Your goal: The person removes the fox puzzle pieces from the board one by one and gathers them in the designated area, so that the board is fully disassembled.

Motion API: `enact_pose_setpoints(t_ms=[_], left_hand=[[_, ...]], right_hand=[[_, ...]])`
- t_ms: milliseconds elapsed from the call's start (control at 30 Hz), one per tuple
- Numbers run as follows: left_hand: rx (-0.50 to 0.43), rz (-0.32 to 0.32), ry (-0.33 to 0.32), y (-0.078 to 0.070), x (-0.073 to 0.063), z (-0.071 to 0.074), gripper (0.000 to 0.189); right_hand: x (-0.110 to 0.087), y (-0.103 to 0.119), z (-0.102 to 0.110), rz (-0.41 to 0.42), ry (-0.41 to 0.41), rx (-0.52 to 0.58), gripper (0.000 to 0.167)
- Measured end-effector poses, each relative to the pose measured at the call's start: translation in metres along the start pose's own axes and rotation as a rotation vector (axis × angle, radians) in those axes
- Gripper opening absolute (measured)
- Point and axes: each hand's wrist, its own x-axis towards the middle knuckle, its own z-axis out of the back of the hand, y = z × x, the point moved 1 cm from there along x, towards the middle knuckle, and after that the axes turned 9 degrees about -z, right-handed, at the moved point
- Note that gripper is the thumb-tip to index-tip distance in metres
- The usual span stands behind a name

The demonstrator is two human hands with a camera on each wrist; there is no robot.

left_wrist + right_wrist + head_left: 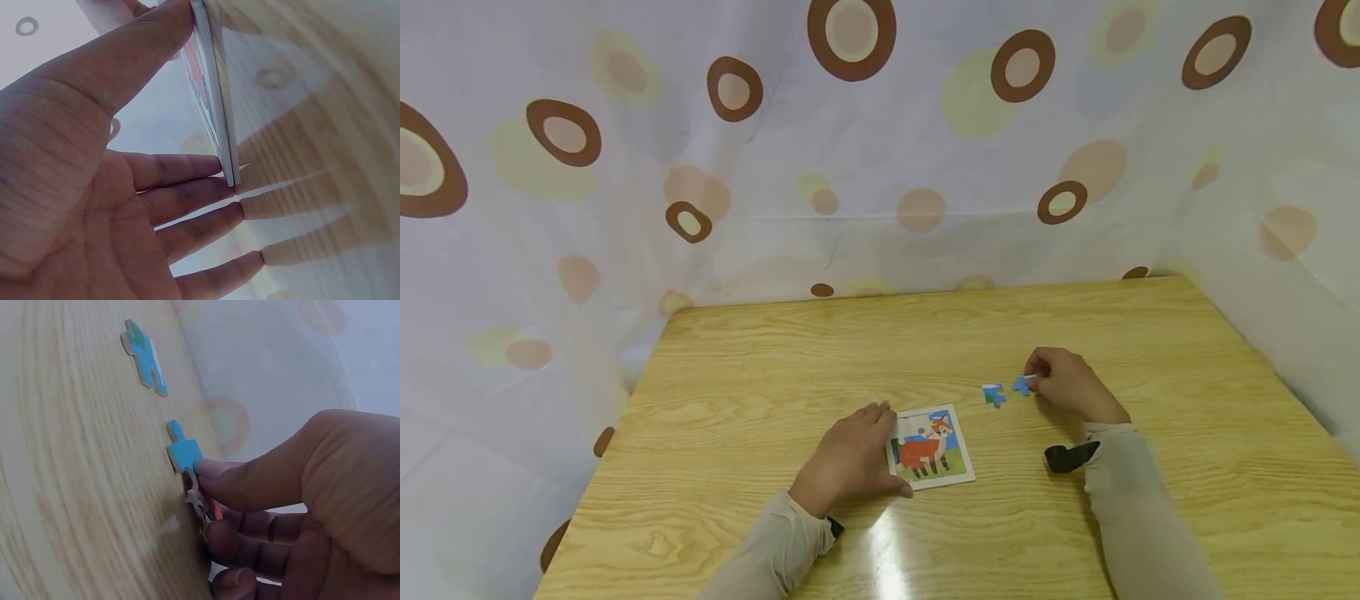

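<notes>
A square jigsaw puzzle board (pixel 957 479) with a white border and a red fox-like animal picture lies on the table. My left hand (pixel 852 454) rests along its left side, thumb at the near corner; in the left wrist view the fairly straight fingers (pixel 187 203) touch the board's edge (pixel 219 106). To the right of the board, my right hand (pixel 1070 385) pinches a small puzzle piece with white and orange on it (pixel 199 503), partly hidden by the fingers. Its thumb tip touches a blue puzzle piece (pixel 185 454). Another blue-and-green piece (pixel 145 355) lies just beyond.
The wooden table (pixel 790 358) reaches back to a hanging white sheet (pixel 850 258) with brown and pastel circles, which also covers the sides. A black strap device (pixel 1070 457) is on the right wrist. Light glares off the table near the left forearm.
</notes>
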Motion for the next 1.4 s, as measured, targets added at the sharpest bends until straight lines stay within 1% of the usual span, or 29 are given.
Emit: enact_pose_setpoints(t_ms=[133, 300, 500, 567, 733, 900, 1100, 1200, 1300, 1400], left_hand=[[-0.008, 0.001, 0.001, 0.000, 0.001, 0.000, 0.100], [0.000, -0.003, 0.002, 0.001, 0.001, -0.001, 0.100], [0.001, -0.008, -0.002, 0.001, 0.001, 0.000, 0.100], [-0.003, -0.006, -0.002, 0.000, 0.001, 0.001, 0.099], [-0.010, 0.001, 0.015, -0.001, 0.002, 0.005, 0.100], [0.000, 0.019, 0.042, 0.001, 0.000, 0.011, 0.100], [0.005, 0.050, 0.040, 0.006, -0.004, 0.014, 0.096], [0.005, 0.061, 0.029, 0.007, -0.005, 0.016, 0.100], [-0.016, 0.037, 0.001, 0.005, -0.003, 0.016, 0.107], [-0.035, -0.013, -0.006, 0.001, -0.001, 0.014, 0.109]], right_hand=[[-0.002, 0.004, 0.000, 0.000, 0.004, -0.004, 0.003], [-0.004, 0.005, 0.000, -0.007, 0.016, 0.007, 0.007], [-0.001, 0.013, 0.000, -0.012, -0.020, 0.022, 0.024], [0.000, 0.017, -0.001, -0.011, -0.015, 0.034, 0.028], [0.003, 0.028, -0.011, 0.016, 0.012, 0.050, 0.026], [0.004, 0.045, -0.024, 0.071, 0.051, 0.072, 0.020], [0.002, 0.066, -0.042, 0.201, 0.074, 0.083, 0.012], [0.000, 0.075, -0.048, 0.235, 0.096, 0.084, 0.011], [-0.002, 0.084, -0.053, 0.259, 0.125, 0.073, 0.011], [-0.004, 0.092, -0.060, 0.289, 0.169, 0.062, 0.012]])
